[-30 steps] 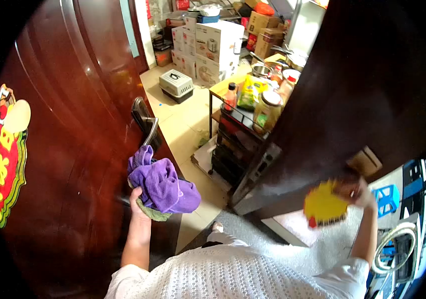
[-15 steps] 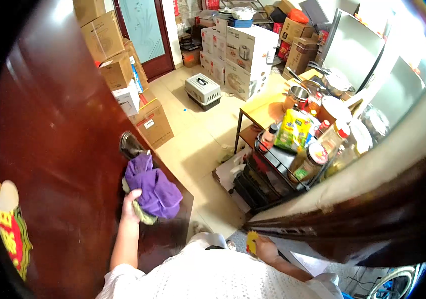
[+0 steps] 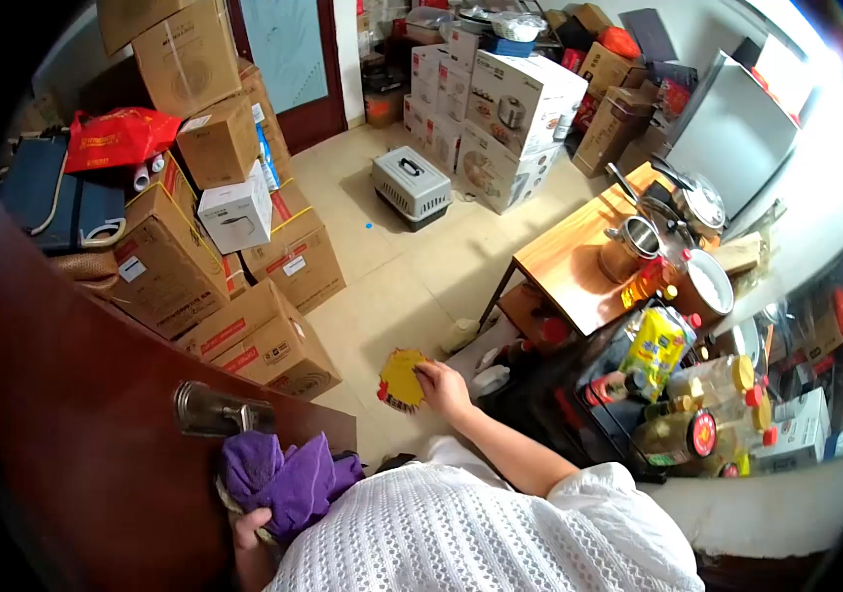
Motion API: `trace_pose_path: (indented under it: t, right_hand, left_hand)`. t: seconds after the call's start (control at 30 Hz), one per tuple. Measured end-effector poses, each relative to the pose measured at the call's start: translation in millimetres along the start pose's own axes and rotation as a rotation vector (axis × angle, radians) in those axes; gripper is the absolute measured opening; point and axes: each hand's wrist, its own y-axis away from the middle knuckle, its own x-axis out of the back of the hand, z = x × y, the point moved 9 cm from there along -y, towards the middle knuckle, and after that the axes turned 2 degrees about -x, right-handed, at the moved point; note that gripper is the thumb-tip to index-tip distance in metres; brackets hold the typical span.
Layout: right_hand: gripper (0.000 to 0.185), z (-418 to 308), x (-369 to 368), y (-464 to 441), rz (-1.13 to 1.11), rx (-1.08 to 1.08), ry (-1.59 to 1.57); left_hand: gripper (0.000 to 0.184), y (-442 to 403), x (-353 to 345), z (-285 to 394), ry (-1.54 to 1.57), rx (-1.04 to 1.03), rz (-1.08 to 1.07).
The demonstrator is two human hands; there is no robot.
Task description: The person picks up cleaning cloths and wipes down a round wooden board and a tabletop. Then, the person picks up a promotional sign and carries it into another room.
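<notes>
My left hand (image 3: 252, 530) is closed on a bunched purple cloth (image 3: 288, 481), with a bit of paler fabric showing beneath it. The cloth is right below the metal handle (image 3: 229, 409) of the dark red door (image 3: 115, 434); whether they touch I cannot tell. Out in front of my body, my right hand (image 3: 446, 392) pinches a yellow card (image 3: 403, 378) by its right edge. The card has a jagged, red-marked border and dark print that is too small to read.
Cardboard boxes (image 3: 268, 340) are stacked on the left beyond the door. A grey pet carrier (image 3: 410, 185) sits on the tiled floor (image 3: 382, 276), near white appliance boxes (image 3: 510, 128). On the right stand a wooden table (image 3: 565, 271) with pots and a rack of jars (image 3: 678, 439).
I have moved further into the doorway, and the door takes up less of the view. My right hand has come forward with the yellow card. The purple cloth now sits nearer my body.
</notes>
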Motion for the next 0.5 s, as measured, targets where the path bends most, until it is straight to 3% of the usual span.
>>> trace_pose_path:
  t: [0.1, 0.3, 0.43, 0.5]
  right_hand:
    - [0.02, -16.4, -27.3, -68.4, -0.056, 0.039, -0.045]
    - [0.024, 13.8, -114.2, -231.9, -0.135, -0.101, -0.192]
    - [0.027, 45.6, -155.3, -366.9, -0.219, -0.164, -0.255]
    - [0.028, 73.0, -165.8, -435.2, -0.231, -0.089, -0.205]
  left_hand:
    - [0.082, -5.6, 20.2, 21.5, -0.033, -0.132, 0.13]
    - [0.083, -18.4, 46.8, 41.8, -0.11, -0.306, 0.435]
    - [0.084, -101.3, 33.6, 46.6, -0.166, -0.307, 0.605]
    - [0.084, -167.9, 23.6, 48.2, -0.183, -0.286, 0.664]
